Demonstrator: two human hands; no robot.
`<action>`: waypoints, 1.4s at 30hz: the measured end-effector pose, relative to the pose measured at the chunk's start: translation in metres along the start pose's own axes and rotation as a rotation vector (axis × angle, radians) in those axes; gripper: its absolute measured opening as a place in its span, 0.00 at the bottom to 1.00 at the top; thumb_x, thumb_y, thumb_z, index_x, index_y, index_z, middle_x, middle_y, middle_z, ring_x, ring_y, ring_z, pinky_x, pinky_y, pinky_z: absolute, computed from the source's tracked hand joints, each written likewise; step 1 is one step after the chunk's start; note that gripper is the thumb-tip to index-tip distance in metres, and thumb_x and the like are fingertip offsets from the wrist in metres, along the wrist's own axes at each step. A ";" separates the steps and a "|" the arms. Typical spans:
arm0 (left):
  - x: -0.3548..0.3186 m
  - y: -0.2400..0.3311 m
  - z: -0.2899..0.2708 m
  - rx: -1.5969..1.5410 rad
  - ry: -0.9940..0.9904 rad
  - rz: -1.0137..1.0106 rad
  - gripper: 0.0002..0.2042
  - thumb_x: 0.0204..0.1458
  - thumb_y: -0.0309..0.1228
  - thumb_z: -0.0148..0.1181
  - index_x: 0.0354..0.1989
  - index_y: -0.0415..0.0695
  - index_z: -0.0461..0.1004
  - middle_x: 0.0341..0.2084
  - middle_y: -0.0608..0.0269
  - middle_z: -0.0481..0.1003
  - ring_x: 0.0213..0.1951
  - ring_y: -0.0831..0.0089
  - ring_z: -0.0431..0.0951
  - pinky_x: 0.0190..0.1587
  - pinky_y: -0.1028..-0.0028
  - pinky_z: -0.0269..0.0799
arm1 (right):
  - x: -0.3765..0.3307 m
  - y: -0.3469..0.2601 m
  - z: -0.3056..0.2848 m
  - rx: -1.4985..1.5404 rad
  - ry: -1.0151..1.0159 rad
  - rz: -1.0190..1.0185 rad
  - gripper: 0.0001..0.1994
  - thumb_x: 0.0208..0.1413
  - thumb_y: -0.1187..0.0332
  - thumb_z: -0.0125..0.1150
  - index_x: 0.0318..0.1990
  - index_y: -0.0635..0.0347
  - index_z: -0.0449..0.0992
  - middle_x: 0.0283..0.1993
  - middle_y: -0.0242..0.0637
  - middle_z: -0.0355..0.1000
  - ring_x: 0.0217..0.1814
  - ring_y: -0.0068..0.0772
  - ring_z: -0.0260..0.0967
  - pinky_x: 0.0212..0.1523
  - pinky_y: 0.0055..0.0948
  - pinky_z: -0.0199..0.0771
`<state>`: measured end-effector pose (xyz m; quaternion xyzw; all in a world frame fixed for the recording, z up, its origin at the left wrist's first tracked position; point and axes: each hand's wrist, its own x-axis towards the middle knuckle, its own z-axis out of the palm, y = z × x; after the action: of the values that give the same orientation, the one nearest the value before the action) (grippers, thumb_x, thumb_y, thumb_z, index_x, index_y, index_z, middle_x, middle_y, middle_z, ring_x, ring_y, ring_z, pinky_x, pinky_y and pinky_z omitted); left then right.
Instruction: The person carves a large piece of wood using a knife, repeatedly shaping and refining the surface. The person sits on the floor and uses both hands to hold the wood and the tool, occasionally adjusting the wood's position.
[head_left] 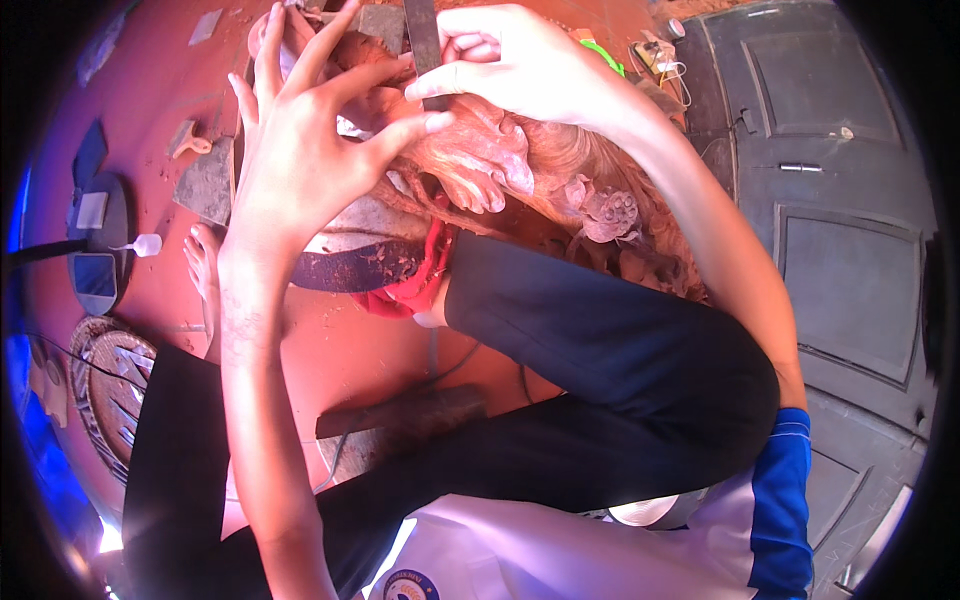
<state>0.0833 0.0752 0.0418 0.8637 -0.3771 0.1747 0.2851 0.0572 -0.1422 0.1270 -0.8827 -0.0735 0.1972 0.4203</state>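
A carved reddish wooden piece [480, 165] with leafy curls and a flower [610, 212] lies at the top middle, partly behind my hands and leg. At its far side, the thumb and fingers of my right hand [525, 65] pinch a flat dark strip [423, 35], which stands roughly upright and runs out of the top edge. My left hand [315, 150] hovers over the carving's left part with its fingers spread. Its thumb and forefinger point toward the strip, with a gap between them, and I see nothing held there.
Red cloth [400, 297] and dusty fabric lie under the carving. A round tray [85, 385] with several metal tools stands at left, below a dark round stand [118, 200]. A wooden block [400, 425] sits between my legs. Grey panelled doors [850, 290] line the right. A grey slab [207, 185] lies farther left.
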 end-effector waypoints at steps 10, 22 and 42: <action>0.004 -0.001 0.006 -0.062 0.052 0.044 0.19 0.44 0.44 0.78 0.45 0.55 0.88 0.66 0.63 0.69 0.77 0.46 0.42 0.77 0.49 0.40 | 0.001 0.015 0.006 0.071 0.036 -0.118 0.10 0.62 0.67 0.66 0.46 0.63 0.80 0.33 0.32 0.78 0.35 0.17 0.70 0.35 0.24 0.70; 0.005 0.022 -0.001 -0.059 0.001 -0.201 0.19 0.44 0.47 0.79 0.37 0.44 0.88 0.69 0.53 0.63 0.76 0.42 0.41 0.77 0.45 0.42 | 0.011 0.025 0.004 0.049 0.017 -0.193 0.09 0.62 0.67 0.67 0.43 0.64 0.79 0.32 0.33 0.77 0.34 0.20 0.72 0.34 0.25 0.73; 0.019 0.053 -0.004 -0.011 -0.009 -0.301 0.18 0.45 0.46 0.79 0.35 0.44 0.88 0.65 0.55 0.70 0.76 0.43 0.41 0.76 0.42 0.44 | 0.008 0.035 0.004 0.021 0.198 -0.097 0.15 0.62 0.73 0.64 0.55 0.66 0.78 0.42 0.38 0.81 0.43 0.24 0.78 0.42 0.26 0.79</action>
<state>0.0556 0.0378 0.0738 0.9096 -0.2456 0.1242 0.3113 0.0616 -0.1596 0.0954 -0.8889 -0.0720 0.0893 0.4436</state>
